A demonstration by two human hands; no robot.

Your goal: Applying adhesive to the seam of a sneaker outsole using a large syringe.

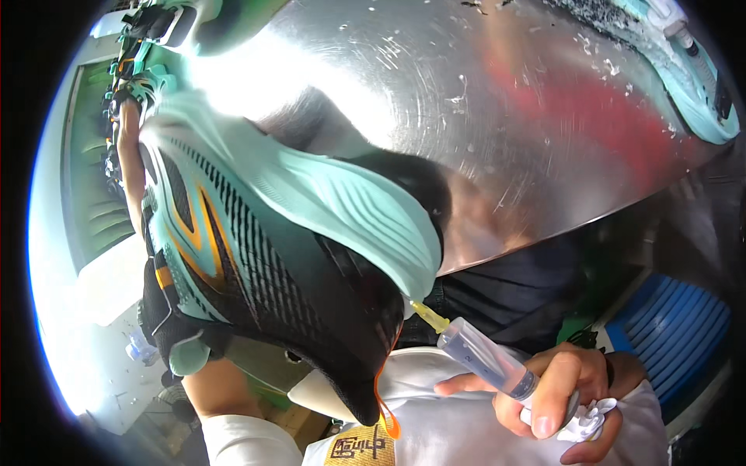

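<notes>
A black sneaker (303,287) with orange stripes and a pale turquoise sole (350,206) is held up at a tilt, its heel toward me. My left forearm (221,388) runs up behind it. The left hand bears the shoe, though its fingers are hidden. Low on the right, my right hand (556,388) grips a clear syringe (486,357) with a yellow tip (429,317). That tip points up and left and meets the sole's edge at the heel. Crumpled white material (588,422) is also caught in the right hand's fingers.
A shiny steel tabletop (435,101) with white specks fills the upper middle. On its far right lies a turquoise piece (703,116) with a syringe-like tube (699,66). Another shoe (175,27) shows at upper left. A blue ridged plastic seat (668,342) stands at right.
</notes>
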